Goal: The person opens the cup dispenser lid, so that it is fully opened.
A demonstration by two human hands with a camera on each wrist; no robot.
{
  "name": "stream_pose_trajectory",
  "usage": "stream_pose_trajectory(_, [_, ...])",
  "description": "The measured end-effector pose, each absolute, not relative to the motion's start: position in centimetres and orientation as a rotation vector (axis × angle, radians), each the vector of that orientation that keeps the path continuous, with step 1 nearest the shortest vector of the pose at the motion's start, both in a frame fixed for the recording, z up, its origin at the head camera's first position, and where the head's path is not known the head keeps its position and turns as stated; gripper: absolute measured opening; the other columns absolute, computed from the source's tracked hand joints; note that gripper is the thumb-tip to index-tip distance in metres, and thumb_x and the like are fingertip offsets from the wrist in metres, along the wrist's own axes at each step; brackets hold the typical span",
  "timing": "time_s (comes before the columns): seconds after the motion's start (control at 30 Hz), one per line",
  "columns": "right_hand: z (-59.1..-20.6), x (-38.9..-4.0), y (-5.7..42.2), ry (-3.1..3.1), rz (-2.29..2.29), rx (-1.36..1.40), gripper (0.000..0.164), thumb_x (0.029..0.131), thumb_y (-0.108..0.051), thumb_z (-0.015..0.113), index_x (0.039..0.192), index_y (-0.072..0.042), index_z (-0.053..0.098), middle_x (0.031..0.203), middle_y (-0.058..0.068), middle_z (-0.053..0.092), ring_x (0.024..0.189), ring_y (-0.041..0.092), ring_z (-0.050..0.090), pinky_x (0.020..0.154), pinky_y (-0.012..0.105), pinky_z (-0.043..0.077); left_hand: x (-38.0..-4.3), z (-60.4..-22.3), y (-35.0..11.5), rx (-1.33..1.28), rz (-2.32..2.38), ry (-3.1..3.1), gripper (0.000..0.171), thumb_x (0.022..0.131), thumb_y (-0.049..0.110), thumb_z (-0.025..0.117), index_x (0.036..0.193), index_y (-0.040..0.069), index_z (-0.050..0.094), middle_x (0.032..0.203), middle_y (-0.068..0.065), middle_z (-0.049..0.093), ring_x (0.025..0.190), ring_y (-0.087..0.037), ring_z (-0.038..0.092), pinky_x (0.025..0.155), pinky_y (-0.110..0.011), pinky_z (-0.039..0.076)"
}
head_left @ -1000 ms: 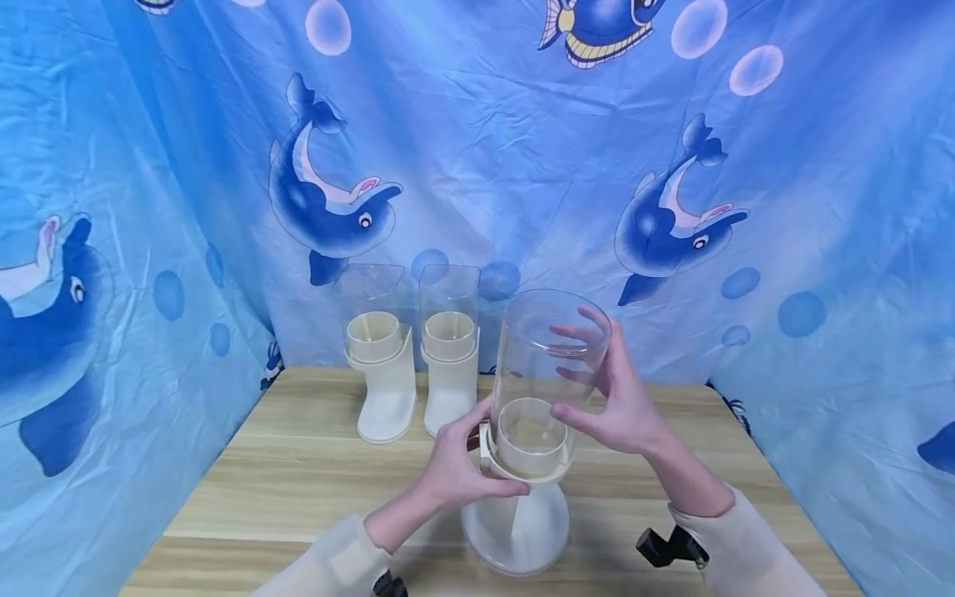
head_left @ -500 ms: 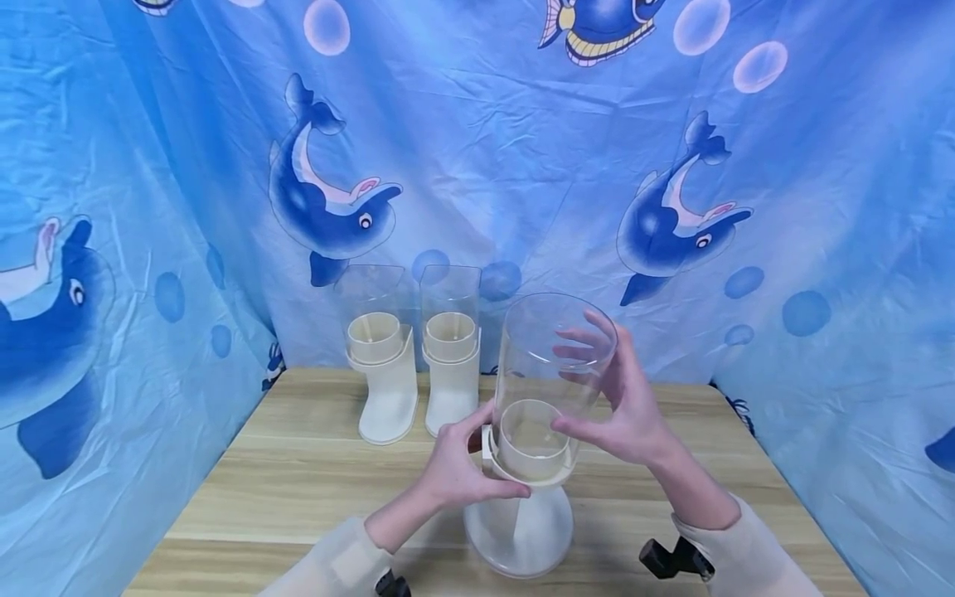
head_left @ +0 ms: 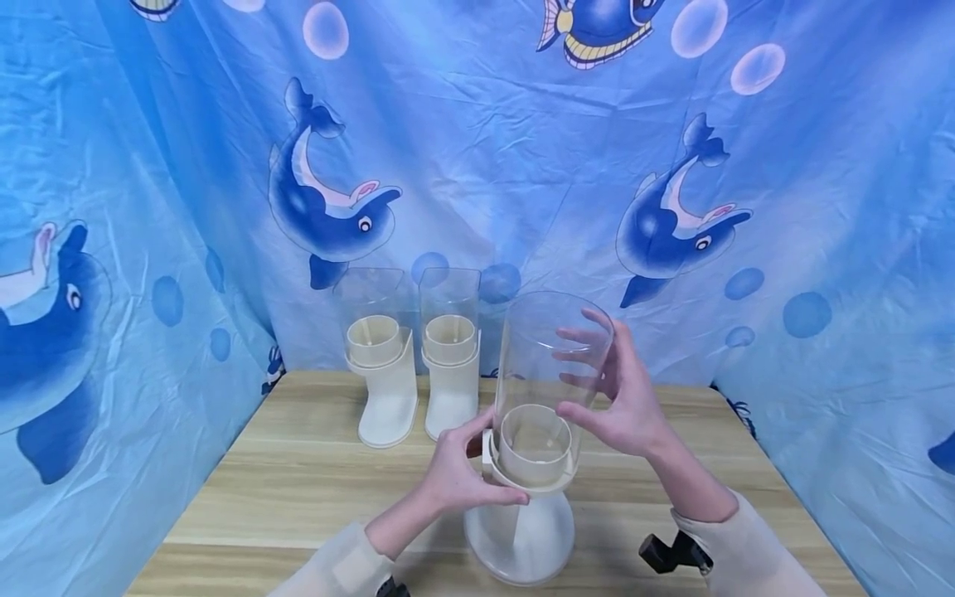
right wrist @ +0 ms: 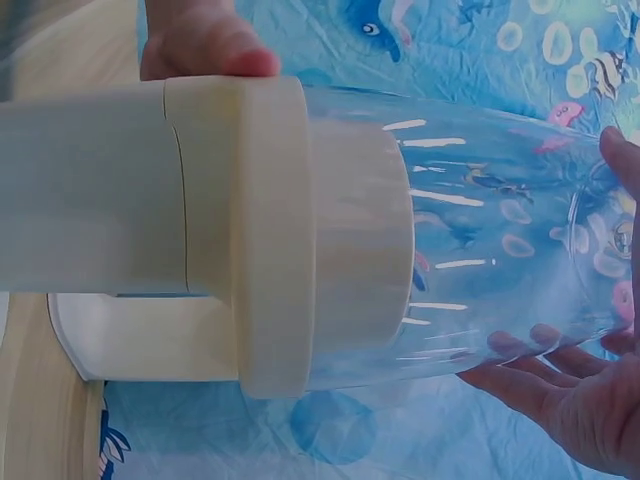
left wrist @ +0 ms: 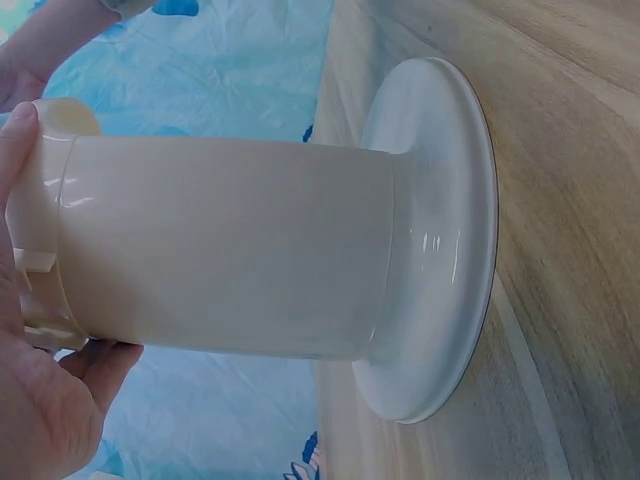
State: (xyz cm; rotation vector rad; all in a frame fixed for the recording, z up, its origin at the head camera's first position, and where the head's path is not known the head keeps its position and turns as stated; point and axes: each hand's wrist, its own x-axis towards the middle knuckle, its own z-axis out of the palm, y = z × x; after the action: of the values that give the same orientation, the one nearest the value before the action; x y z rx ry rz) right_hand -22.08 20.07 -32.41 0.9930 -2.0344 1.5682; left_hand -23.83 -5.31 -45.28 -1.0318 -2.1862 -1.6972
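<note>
In the head view a cream stand [head_left: 520, 547] with a round base stands upright on the table. A clear cylinder [head_left: 525, 365] rises from its collar [head_left: 533, 479], around a short cream inner tube. My left hand [head_left: 462, 474] grips the collar from the left, thumb along its front. On the right side my right hand [head_left: 627, 406] holds the clear cylinder, thumb in front and fingers spread behind. The left wrist view shows the stand's column [left wrist: 230, 245] running down to its base on the wood. In the right wrist view the cylinder [right wrist: 460, 240] fits over the inner tube.
Two similar cream stands [head_left: 390, 398] with clear upper parts stand at the back left of the wooden table [head_left: 298, 497]. A blue curtain [head_left: 507, 166] printed with dolphins encloses the back and sides.
</note>
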Motion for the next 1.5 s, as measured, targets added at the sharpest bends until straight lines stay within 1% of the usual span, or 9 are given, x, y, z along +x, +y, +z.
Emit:
stream_pose_trajectory(0.17, [-32.3, -22.0, 20.2, -2.016, 1.593, 1.004, 0.116, 0.07, 0.015, 0.089, 0.163, -0.011, 0.026, 0.152, 0.014, 0.058, 0.129, 0.018, 0.069, 0.097, 0.042, 0.064, -23.9, -45.2, -5.3, -1.042, -1.706, -2.177, 0.115, 0.057, 0.026, 0.106, 0.158, 0.016, 0.051, 0.124, -0.006, 0.076, 0.105, -0.013, 0.076, 0.088, -0.031, 0.066])
stream_pose_trajectory(0.33, [-32.3, -21.8, 20.3, -1.988, 1.601, 1.024, 0.122, 0.062, 0.022, 0.088, 0.163, -0.005, 0.024, 0.152, 0.017, 0.058, 0.132, 0.021, 0.068, 0.098, 0.045, 0.064, -24.0, -45.4, -5.2, -1.066, -1.705, -2.155, 0.116, 0.057, 0.025, 0.107, 0.159, 0.017, 0.05, 0.125, -0.006, 0.077, 0.102, -0.012, 0.077, 0.086, -0.031, 0.067])
stream_pose_trajectory(0.47, [-32.3, -21.8, 20.4, -1.97, 1.581, 1.042, 0.122, 0.061, 0.022, 0.089, 0.163, -0.002, 0.025, 0.15, 0.006, 0.061, 0.13, 0.016, 0.068, 0.096, 0.043, 0.065, -23.9, -45.3, -5.3, -1.046, -1.718, -2.186, 0.12, 0.057, 0.025, 0.107, 0.161, 0.013, 0.047, 0.127, -0.006, 0.076, 0.103, -0.012, 0.077, 0.087, -0.031, 0.066])
stream_pose_trajectory(0.67, [-31.8, -22.2, 20.5, -1.976, 1.582, 1.023, 0.114, 0.07, 0.015, 0.089, 0.162, -0.006, 0.028, 0.149, 0.013, 0.061, 0.125, 0.019, 0.072, 0.092, 0.041, 0.066, -23.9, -45.3, -5.3, -1.04, -1.711, -2.194, 0.122, 0.057, 0.025, 0.107, 0.161, 0.008, 0.046, 0.127, -0.007, 0.076, 0.103, -0.012, 0.077, 0.087, -0.03, 0.066])
stream_pose_trajectory(0.73, [-31.7, -22.3, 20.5, -1.984, 1.59, 1.02, 0.112, 0.072, 0.013, 0.09, 0.163, -0.009, 0.028, 0.149, 0.01, 0.061, 0.125, 0.018, 0.072, 0.092, 0.042, 0.066, -23.9, -45.3, -5.4, -1.037, -1.716, -2.188, 0.121, 0.056, 0.024, 0.107, 0.16, 0.01, 0.047, 0.126, -0.007, 0.076, 0.102, -0.012, 0.078, 0.087, -0.03, 0.066])
stream_pose_trajectory(0.9, [-31.7, -21.9, 20.4, -1.949, 1.606, 1.037, 0.118, 0.065, 0.018, 0.089, 0.163, -0.006, 0.027, 0.149, 0.003, 0.062, 0.127, 0.018, 0.071, 0.095, 0.043, 0.065, -23.9, -45.4, -5.4, -1.052, -1.73, -2.172, 0.121, 0.057, 0.022, 0.107, 0.161, 0.01, 0.047, 0.129, -0.008, 0.075, 0.104, -0.013, 0.077, 0.089, -0.03, 0.066])
stream_pose_trajectory(1.03, [-31.2, -21.6, 20.4, -1.846, 1.616, 1.094, 0.119, 0.061, 0.018, 0.09, 0.161, 0.002, 0.027, 0.149, 0.009, 0.063, 0.128, 0.023, 0.07, 0.095, 0.04, 0.065, -24.0, -45.5, -5.3, -1.069, -1.735, -2.137, 0.12, 0.057, 0.02, 0.107, 0.161, 0.013, 0.047, 0.135, -0.01, 0.073, 0.107, -0.015, 0.077, 0.09, -0.031, 0.066])
stream_pose_trajectory(1.3, [-28.9, -21.6, 22.4, -1.632, 1.695, 1.159, 0.104, 0.076, 0.003, 0.092, 0.159, 0.002, 0.03, 0.148, 0.021, 0.061, 0.124, 0.027, 0.072, 0.095, 0.038, 0.064, -23.9, -46.0, -5.1, -1.034, -1.667, -2.13, 0.103, 0.058, 0.025, 0.106, 0.149, 0.009, 0.061, 0.134, -0.012, 0.075, 0.108, -0.016, 0.077, 0.087, -0.03, 0.066])
stream_pose_trajectory(1.5, [-27.6, -22.0, 24.7, -1.487, 1.723, 1.086, 0.092, 0.08, 0.013, 0.082, 0.156, 0.001, 0.031, 0.142, 0.025, 0.064, 0.121, 0.029, 0.073, 0.091, 0.035, 0.066, -23.7, -46.1, -5.1, -1.063, -1.65, -2.11, 0.097, 0.061, 0.027, 0.105, 0.148, 0.015, 0.062, 0.133, -0.008, 0.076, 0.11, -0.022, 0.077, 0.085, -0.031, 0.067])
